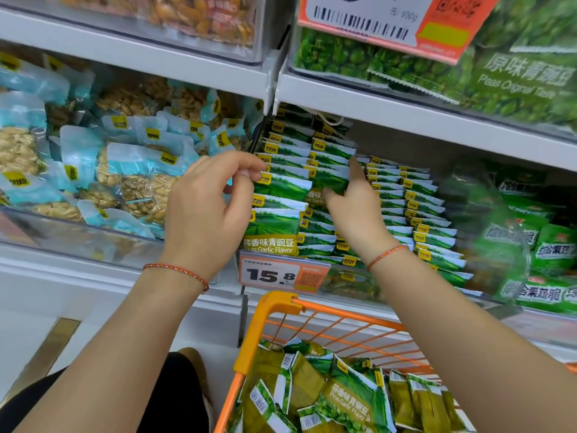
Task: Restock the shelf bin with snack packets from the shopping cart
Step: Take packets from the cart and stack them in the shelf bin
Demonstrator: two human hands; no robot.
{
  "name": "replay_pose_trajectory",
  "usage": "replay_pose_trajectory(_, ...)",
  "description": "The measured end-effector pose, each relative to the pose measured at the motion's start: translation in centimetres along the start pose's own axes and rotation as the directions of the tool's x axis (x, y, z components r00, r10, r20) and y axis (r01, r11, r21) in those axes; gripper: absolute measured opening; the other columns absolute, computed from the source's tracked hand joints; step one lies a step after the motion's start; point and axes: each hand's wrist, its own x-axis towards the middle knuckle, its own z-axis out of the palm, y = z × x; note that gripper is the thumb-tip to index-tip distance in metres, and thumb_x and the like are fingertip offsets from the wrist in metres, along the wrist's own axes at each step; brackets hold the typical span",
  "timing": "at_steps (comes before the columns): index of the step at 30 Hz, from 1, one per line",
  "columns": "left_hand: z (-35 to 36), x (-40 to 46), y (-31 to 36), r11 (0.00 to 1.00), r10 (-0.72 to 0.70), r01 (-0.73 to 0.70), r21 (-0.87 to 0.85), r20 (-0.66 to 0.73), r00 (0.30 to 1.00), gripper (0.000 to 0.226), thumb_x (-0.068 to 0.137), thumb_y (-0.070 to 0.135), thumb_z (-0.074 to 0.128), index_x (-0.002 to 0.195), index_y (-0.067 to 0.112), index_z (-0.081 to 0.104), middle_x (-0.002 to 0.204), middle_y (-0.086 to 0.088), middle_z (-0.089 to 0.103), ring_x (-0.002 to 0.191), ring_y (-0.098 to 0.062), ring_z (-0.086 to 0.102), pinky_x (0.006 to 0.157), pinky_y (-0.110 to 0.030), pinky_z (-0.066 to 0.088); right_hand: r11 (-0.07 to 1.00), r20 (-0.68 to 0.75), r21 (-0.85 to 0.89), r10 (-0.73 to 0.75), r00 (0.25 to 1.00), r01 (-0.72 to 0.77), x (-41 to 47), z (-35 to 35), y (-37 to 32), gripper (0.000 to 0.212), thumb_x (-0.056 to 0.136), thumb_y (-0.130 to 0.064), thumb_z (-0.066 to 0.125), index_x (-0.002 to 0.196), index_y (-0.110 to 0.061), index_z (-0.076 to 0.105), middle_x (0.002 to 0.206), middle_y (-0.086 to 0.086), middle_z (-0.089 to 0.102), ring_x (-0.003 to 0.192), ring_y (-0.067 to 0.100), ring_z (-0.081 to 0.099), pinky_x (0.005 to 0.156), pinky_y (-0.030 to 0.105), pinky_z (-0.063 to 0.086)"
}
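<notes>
Snack packets [274, 228], green pea, garlic flavour, stood on edge in overlapping rows inside the clear shelf bin [349, 284], mid shelf, right of the upright divider. Packed face-forward and shingled, probably so each row props the next and the labels read from the aisle.

Shelving [406, 117] in white tiers; neighbouring bin to the left heaped with blue peanut packets [131, 170], loose and unordered. Upper right bin stocked with original-flavour pea bags [527, 79]. Far right, other green bags [549, 245], blurred.

Shopping cart [281, 303], orange wire, parked directly under the bin, likely to keep the reach short. More of the same packets [346, 398] lying jumbled in it, so restocking judged well along but unfinished.

Both arms raised to the bin. Left hand [212, 207] at the left end of the front rows, fingers [246, 171] curled, tips pinching the top corner of a packet, apparently to hold the row in line. Right hand [352, 201] reaching into the middle column, index finger straight and pressing against the packet tops, remaining fingers tucked among the packets; whether anything is gripped there cannot be told. Seemingly parting or squaring the rows to open a slot.

Price tag [271, 276], orange and white, clipped on the bin front. Red cord bracelet on each wrist.
</notes>
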Motion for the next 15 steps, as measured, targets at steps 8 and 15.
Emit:
replay_pose_trajectory(8, 0.0, 0.0, 0.1, 1.0, 0.01, -0.01, 0.008, -0.007, 1.0, 0.024, 0.092, 0.006, 0.045, 0.094, 0.011, 0.068, 0.084, 0.007, 0.064, 0.077, -0.012, 0.054, 0.064, -0.02, 0.041, 0.675, 0.057, 0.68, 0.342, 0.938, -0.288, 4.3, -1.4, -0.9, 0.057, 0.099, -0.051, 0.031, 0.147, -0.02, 0.031, 0.149, 0.004, 0.038, 0.135, 0.027, 0.037, 0.11, 0.039, 0.031)
replay_pose_trajectory(15, -0.1, 0.1, -0.2, 1.0, 0.004, -0.004, 0.0, -0.004, 1.0, 0.023, 0.091, 0.005, 0.046, 0.093, 0.01, 0.068, 0.083, 0.002, 0.067, 0.078, -0.013, 0.055, 0.067, -0.01, 0.038, 0.793, 0.117, 0.585, 0.127, 0.985, -0.172, 12.1, -0.2, 3.4, 0.098, 0.063, -0.077, 0.038, 0.147, -0.029, 0.031, 0.153, 0.0, 0.032, 0.138, 0.026, 0.033, 0.112, 0.055, 0.024)
